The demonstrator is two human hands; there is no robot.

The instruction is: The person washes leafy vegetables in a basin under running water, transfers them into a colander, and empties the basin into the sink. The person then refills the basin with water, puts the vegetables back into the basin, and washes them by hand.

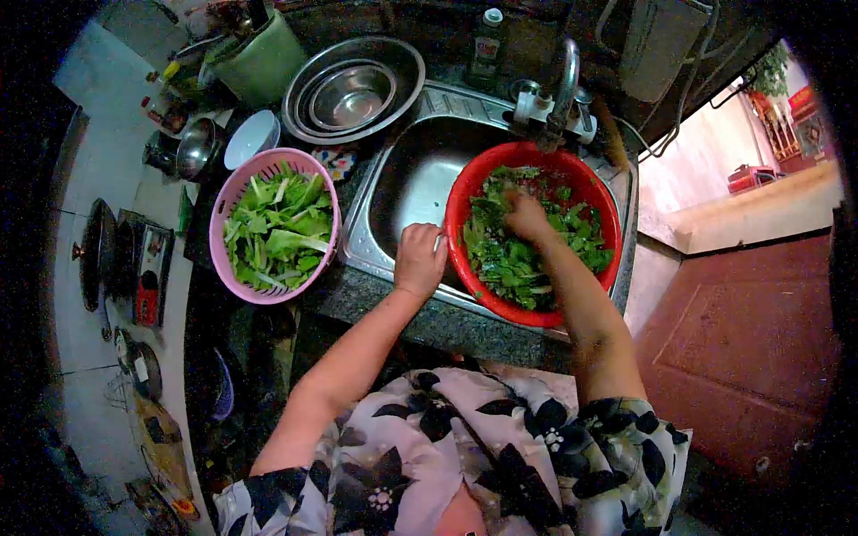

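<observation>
A red basin [458, 261] filled with wet, dark leafy greens [509, 272] stands over the right part of the metal sink [357, 234]. My right hand [527, 216] is down among these greens, fingers closed on some of them and partly hidden by leaves. On the sink's front edge rests my left hand [420, 259], its fingers extended and its thumb side against the basin's rim. To the left, a pink colander [216, 239] holds cut pale-green leafy vegetables [275, 230].
Nested steel bowls [356, 96] stand behind the colander, with a white bowl [253, 140] beside them. A faucet [567, 80] arches over the basin's back. A bottle [485, 49] stands behind the sink. A brown door [742, 348] is at right.
</observation>
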